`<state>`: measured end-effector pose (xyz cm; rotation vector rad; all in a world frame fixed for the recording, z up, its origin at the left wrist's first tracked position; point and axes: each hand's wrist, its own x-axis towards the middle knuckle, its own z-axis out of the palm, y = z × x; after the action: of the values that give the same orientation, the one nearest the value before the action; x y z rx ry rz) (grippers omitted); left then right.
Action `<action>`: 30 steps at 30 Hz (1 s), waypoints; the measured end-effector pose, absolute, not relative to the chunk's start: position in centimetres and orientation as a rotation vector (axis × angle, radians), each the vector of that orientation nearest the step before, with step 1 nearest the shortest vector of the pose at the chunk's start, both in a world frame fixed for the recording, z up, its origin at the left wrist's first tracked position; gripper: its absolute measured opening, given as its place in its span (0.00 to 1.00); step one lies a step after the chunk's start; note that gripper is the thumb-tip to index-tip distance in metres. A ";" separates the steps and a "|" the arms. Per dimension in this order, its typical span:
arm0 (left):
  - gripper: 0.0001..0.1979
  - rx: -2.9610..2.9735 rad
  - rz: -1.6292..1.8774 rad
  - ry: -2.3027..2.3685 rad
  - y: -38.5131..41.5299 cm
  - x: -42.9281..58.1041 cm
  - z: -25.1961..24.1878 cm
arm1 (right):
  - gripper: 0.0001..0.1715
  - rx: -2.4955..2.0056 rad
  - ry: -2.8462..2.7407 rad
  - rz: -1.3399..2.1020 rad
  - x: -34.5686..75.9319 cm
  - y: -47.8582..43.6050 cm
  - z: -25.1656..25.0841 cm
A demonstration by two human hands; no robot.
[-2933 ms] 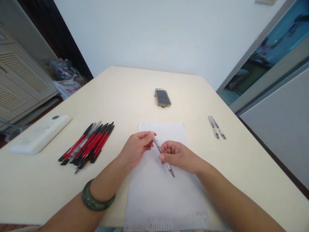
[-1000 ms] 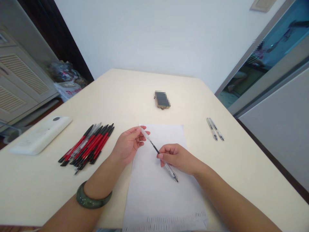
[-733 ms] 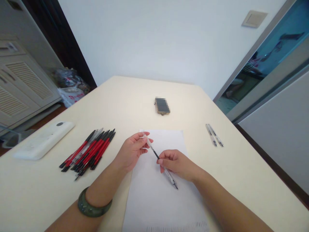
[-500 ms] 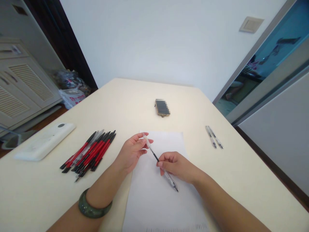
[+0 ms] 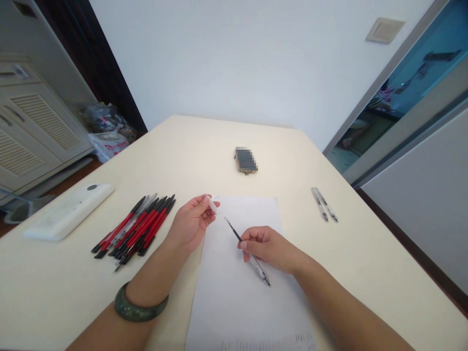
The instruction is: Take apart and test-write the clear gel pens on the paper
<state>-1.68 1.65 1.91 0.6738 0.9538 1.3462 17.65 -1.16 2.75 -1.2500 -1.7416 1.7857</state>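
I have the pen (image 5: 256,263) slanting over white paper (image 5: 226,307), clear barrel (image 5: 261,270) low, slim black refill (image 5: 234,231) exposed, pinched by the fingers of my right hand (image 5: 268,246). The fingers of my left hand (image 5: 190,224) grip a frosted tube (image 5: 211,204), apart from the refill. Smooth cream surface (image 5: 186,178) separates paper from red pens (image 5: 146,222).

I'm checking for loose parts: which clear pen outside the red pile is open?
The clear pen in the right hand: its black refill protrudes bare; the two clear pens farther right look closed.
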 end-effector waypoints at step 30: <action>0.18 1.802 0.711 1.938 2.0 -1.6 -0.3 | 0.11 -1.307 -1.635 1.727 18.3 -0.2 1.5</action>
<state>-1.61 2.04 -0.30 1.8020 1.9380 0.7112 18.30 -0.23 1.48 -1.3070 -1.6353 1.7269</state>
